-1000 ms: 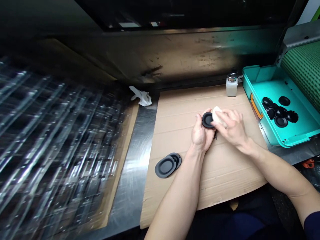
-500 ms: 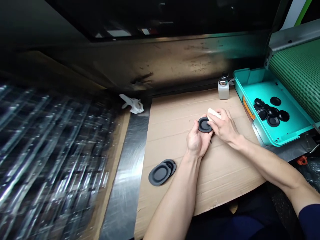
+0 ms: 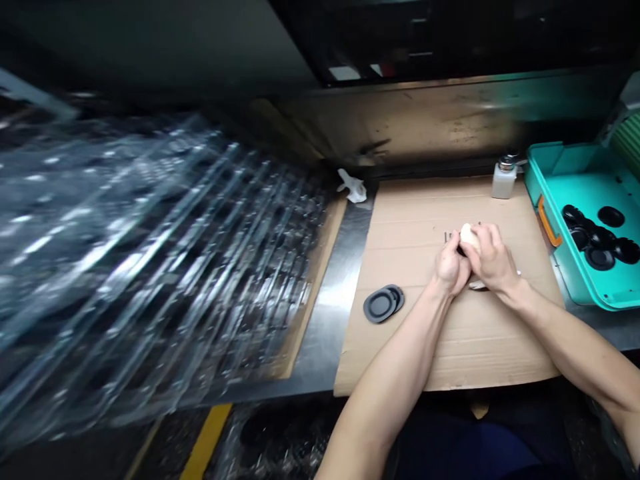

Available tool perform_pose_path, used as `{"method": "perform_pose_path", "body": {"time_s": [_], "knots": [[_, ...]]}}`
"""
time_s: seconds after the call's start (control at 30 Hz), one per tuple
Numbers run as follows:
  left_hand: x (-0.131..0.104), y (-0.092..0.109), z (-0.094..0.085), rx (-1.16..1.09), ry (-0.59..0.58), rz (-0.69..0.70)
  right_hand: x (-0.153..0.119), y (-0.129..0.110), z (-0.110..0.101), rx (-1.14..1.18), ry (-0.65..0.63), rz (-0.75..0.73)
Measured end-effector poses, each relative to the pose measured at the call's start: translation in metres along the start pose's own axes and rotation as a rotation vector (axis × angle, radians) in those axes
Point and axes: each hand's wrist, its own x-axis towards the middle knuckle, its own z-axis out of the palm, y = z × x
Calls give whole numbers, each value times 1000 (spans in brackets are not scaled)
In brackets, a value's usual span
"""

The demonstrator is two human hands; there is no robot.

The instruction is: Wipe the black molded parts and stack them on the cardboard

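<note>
Over the cardboard sheet (image 3: 475,357) both of my hands are together. My left hand (image 3: 451,265) is closed around a black round disc, which is now mostly hidden by the fingers. My right hand (image 3: 493,257) pinches a white wiping pad (image 3: 469,237) and presses it against the disc. Left of my forearms, two overlapping black discs (image 3: 380,305) lie flat on the cardboard; the top one has a recessed centre. A small, partly covered thing (image 3: 479,285) lies beneath my right wrist, and I cannot make out what it is.
A turquoise bin (image 3: 575,277) with several black discs (image 3: 600,259) stands at right, beside a green conveyor belt (image 3: 629,141). Behind the cardboard's edge area is a small pump bottle (image 3: 504,181). Crumpled white cloth (image 3: 354,188) lies at the back left. Clear plastic trays (image 3: 165,267) are stacked left.
The view has swung left, bringing more of the plastic trays in. My hands have closed more tightly together, and the disc, plainly seen before, is now mostly covered.
</note>
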Motion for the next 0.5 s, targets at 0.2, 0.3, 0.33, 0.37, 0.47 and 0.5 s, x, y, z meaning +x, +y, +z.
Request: {"method": "perform_pose_path", "body": {"time_s": [0.2, 0.3, 0.33, 0.37, 0.47, 0.5], "knots": [[-4, 18, 1, 100, 12, 115, 14, 40, -3, 92, 262, 15], [-18, 26, 4, 156, -18, 106, 12, 52, -4, 84, 211, 74], [-24, 29, 4, 159, -29, 59, 11, 54, -3, 67, 150, 94], [-31, 30, 5, 152, -41, -4, 9, 55, -2, 48, 88, 112], [-51, 29, 1, 154, -60, -177, 7, 57, -1, 8, -29, 141], [-59, 26, -1, 198, -51, -160, 7, 57, -1, 4, -37, 144]]}}
